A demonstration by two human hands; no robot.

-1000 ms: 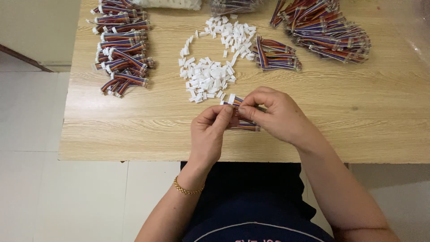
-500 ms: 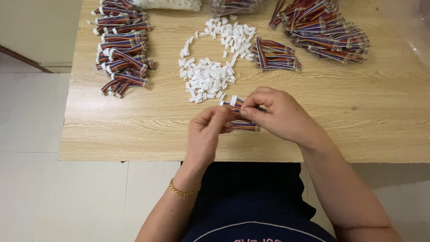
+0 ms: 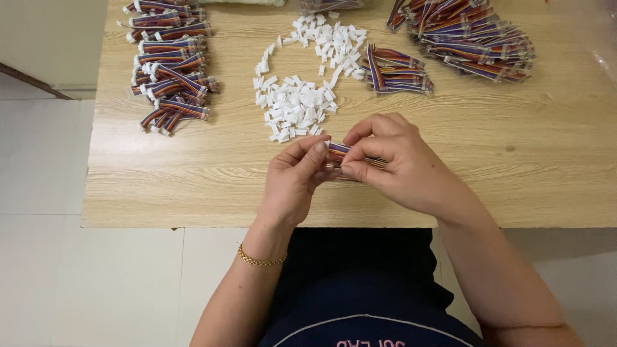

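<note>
Both hands meet over the front middle of a light wooden table point(image 3: 193, 186). My right hand point(image 3: 402, 164) pinches a short striped ribbon cable point(image 3: 340, 151) of red, blue and orange wires. My left hand point(image 3: 292, 180) closes its thumb and forefinger on the cable's left end, where a small white connector may sit, mostly hidden by the fingertips. Just beyond the hands lies a heap of small white plastic connectors point(image 3: 295, 106).
A pile of striped cables with white ends point(image 3: 170, 64) lies at the far left. A small bundle of cables point(image 3: 395, 71) sits right of the connectors, and a larger heap of cables point(image 3: 469, 32) fills the far right. Pale tiled floor point(image 3: 45, 160) lies left of the table.
My left fingers have closed over the cable's white end, which showed before. Both hands stay in nearly the same place.
</note>
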